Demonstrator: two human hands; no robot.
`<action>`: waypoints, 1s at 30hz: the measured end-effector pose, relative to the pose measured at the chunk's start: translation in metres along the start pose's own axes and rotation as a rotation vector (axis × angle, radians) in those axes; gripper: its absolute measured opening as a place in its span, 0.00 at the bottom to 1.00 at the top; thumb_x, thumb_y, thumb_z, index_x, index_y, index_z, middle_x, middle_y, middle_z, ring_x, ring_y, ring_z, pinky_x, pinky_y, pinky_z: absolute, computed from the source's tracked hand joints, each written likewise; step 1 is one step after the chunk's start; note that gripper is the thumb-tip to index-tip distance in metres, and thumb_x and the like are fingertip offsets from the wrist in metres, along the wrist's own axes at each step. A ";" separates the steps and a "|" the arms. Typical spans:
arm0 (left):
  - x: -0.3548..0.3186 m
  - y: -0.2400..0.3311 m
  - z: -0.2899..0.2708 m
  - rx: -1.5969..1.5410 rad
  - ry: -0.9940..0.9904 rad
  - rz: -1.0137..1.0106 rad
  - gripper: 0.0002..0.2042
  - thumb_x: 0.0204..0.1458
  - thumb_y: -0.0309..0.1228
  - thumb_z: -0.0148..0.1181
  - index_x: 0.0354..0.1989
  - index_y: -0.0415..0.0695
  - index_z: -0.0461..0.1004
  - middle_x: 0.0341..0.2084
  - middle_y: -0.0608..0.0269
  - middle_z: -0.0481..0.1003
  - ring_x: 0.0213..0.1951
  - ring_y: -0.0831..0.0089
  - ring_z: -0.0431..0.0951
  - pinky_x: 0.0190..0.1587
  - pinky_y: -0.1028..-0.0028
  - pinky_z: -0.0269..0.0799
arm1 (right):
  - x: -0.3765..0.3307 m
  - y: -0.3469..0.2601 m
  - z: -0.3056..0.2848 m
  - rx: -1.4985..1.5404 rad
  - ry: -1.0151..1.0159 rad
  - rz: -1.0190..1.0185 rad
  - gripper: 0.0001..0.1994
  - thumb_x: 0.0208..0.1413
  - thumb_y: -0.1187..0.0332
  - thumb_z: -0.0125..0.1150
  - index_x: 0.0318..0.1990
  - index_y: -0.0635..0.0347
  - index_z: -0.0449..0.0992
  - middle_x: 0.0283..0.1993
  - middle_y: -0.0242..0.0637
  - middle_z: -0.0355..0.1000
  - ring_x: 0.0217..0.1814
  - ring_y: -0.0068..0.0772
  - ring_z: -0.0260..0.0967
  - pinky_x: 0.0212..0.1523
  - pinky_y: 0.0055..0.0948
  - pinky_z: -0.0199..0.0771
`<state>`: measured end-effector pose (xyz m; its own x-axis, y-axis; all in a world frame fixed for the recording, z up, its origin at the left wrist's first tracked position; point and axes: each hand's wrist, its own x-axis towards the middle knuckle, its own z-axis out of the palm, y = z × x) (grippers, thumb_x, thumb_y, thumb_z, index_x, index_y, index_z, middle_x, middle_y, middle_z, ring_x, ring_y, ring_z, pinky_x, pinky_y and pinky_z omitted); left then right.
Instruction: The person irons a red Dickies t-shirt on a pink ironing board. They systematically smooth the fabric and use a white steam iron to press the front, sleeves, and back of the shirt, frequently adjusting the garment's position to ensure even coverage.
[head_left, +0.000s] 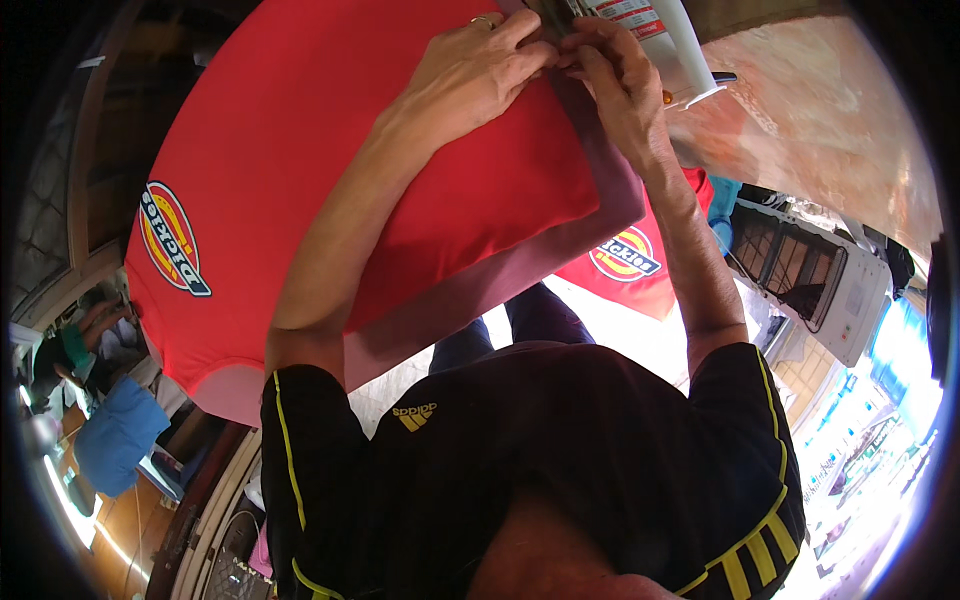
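Note:
A red T-shirt (300, 130) with an oval printed logo lies spread over a padded board with a mauve cover (450, 300). Over the shirt's far right part reaches my left hand (480, 70), its fingers bent and pinched together. My right hand (622, 85) meets it just past the shirt's edge, thumb and fingertips closed. Whatever sits between the fingertips is too small and covered to make out. Right beside my right hand stands a white device (685, 50) with a red and white label.
Another red garment (630, 265) with a similar logo hangs below the board's right side. A brownish, shiny sheet (820, 110) spreads at the far right, above a white heater-like appliance (850, 300). At the left are a blue cloth (120, 435) and another person's arm (100, 320).

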<state>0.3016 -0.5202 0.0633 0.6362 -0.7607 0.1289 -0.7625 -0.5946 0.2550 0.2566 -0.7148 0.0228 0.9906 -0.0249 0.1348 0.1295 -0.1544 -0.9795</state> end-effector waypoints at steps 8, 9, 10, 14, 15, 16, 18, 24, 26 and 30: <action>-0.019 -0.014 0.007 -0.170 0.477 0.161 0.07 0.49 0.23 0.61 0.37 0.46 0.73 0.36 0.61 0.70 0.36 0.61 0.77 0.32 0.66 0.75 | -0.010 -0.022 0.022 -0.010 -0.108 0.015 0.14 0.65 0.77 0.45 0.55 0.68 0.70 0.49 0.42 0.74 0.49 0.29 0.74 0.53 0.27 0.76; -0.020 -0.015 0.007 -0.183 0.540 0.180 0.07 0.49 0.22 0.61 0.36 0.46 0.74 0.34 0.61 0.70 0.34 0.61 0.77 0.31 0.66 0.74 | -0.005 -0.025 0.023 0.023 -0.156 0.033 0.14 0.65 0.78 0.44 0.54 0.68 0.70 0.49 0.42 0.74 0.49 0.29 0.74 0.52 0.26 0.76; -0.020 -0.015 0.006 -0.195 0.604 0.198 0.07 0.48 0.22 0.62 0.35 0.45 0.74 0.33 0.61 0.70 0.32 0.61 0.76 0.30 0.67 0.74 | 0.004 -0.022 0.023 0.101 -0.319 0.111 0.15 0.62 0.76 0.47 0.54 0.67 0.71 0.48 0.43 0.75 0.48 0.30 0.74 0.50 0.26 0.75; -0.017 -0.017 -0.006 -0.243 0.702 0.262 0.05 0.50 0.19 0.61 0.34 0.41 0.75 0.30 0.58 0.71 0.30 0.62 0.75 0.30 0.68 0.72 | 0.035 -0.019 0.032 -0.281 -0.939 0.204 0.19 0.56 0.67 0.55 0.54 0.61 0.74 0.49 0.44 0.76 0.46 0.33 0.75 0.46 0.28 0.74; -0.018 -0.020 -0.007 -0.265 0.730 0.281 0.05 0.50 0.19 0.61 0.34 0.40 0.75 0.30 0.57 0.71 0.30 0.61 0.75 0.30 0.69 0.72 | 0.037 -0.027 0.035 -0.436 -1.064 0.146 0.19 0.55 0.65 0.56 0.54 0.60 0.75 0.49 0.44 0.77 0.47 0.34 0.75 0.47 0.30 0.74; -0.019 -0.017 -0.012 -0.337 0.699 0.241 0.05 0.51 0.18 0.61 0.35 0.38 0.74 0.31 0.55 0.71 0.31 0.61 0.75 0.32 0.69 0.71 | 0.039 -0.034 0.037 -0.595 -1.185 0.072 0.20 0.54 0.63 0.58 0.54 0.58 0.75 0.50 0.44 0.77 0.47 0.36 0.75 0.48 0.31 0.74; -0.019 -0.018 -0.014 -0.359 0.701 0.224 0.05 0.51 0.18 0.61 0.35 0.38 0.74 0.31 0.55 0.72 0.32 0.60 0.75 0.34 0.69 0.72 | 0.035 -0.042 0.033 -0.660 -1.322 -0.064 0.21 0.52 0.60 0.60 0.54 0.57 0.77 0.50 0.44 0.78 0.48 0.38 0.75 0.49 0.33 0.73; -0.027 -0.020 0.006 -0.494 0.634 0.143 0.05 0.51 0.16 0.61 0.35 0.38 0.75 0.32 0.55 0.73 0.35 0.60 0.76 0.37 0.69 0.72 | 0.012 -0.038 0.021 -0.698 -1.339 0.205 0.22 0.48 0.60 0.63 0.52 0.56 0.78 0.53 0.48 0.75 0.48 0.48 0.75 0.47 0.36 0.76; -0.030 -0.033 0.018 -0.490 0.504 0.149 0.10 0.58 0.28 0.58 0.47 0.40 0.75 0.47 0.52 0.74 0.49 0.57 0.75 0.50 0.63 0.71 | 0.004 -0.029 0.016 -0.735 -1.284 0.118 0.21 0.48 0.61 0.65 0.52 0.56 0.78 0.54 0.48 0.75 0.49 0.47 0.75 0.47 0.36 0.76; -0.030 -0.032 0.022 -0.490 0.580 0.043 0.10 0.54 0.27 0.63 0.44 0.44 0.77 0.41 0.60 0.74 0.45 0.61 0.77 0.45 0.67 0.76 | 0.006 -0.026 -0.003 -0.493 -1.297 0.169 0.23 0.48 0.62 0.67 0.53 0.57 0.77 0.53 0.47 0.76 0.53 0.44 0.75 0.51 0.35 0.75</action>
<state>0.3046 -0.4842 0.0298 0.6701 -0.4412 0.5969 -0.7348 -0.2806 0.6175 0.2585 -0.7134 0.0499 0.3630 0.8007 -0.4765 0.2450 -0.5754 -0.7803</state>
